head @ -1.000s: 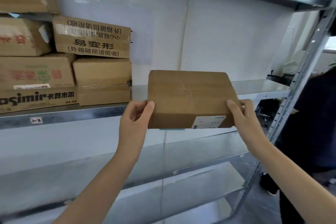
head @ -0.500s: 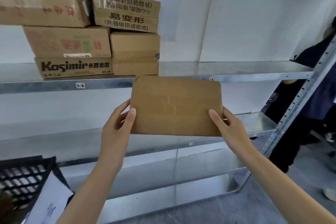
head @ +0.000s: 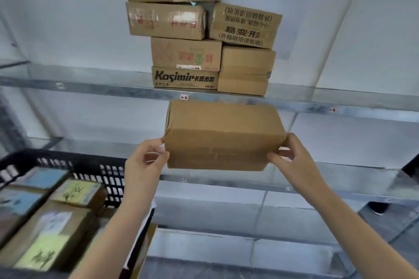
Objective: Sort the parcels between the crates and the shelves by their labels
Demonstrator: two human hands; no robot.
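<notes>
Gripping parcel point(head: 223, 133) between both hands

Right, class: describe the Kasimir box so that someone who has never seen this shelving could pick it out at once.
Find the upper metal shelf, where a stack of cardboard parcels stands against the wall. The Kasimir box is the flat carton at the bottom left of that stack, right above the small "1-2" tag. It alone carries bold black Latin lettering.

crate point(head: 74, 161) lower left holding parcels point(head: 52, 233), boxes point(head: 199, 52) stacked on upper shelf point(head: 90, 88)
</notes>
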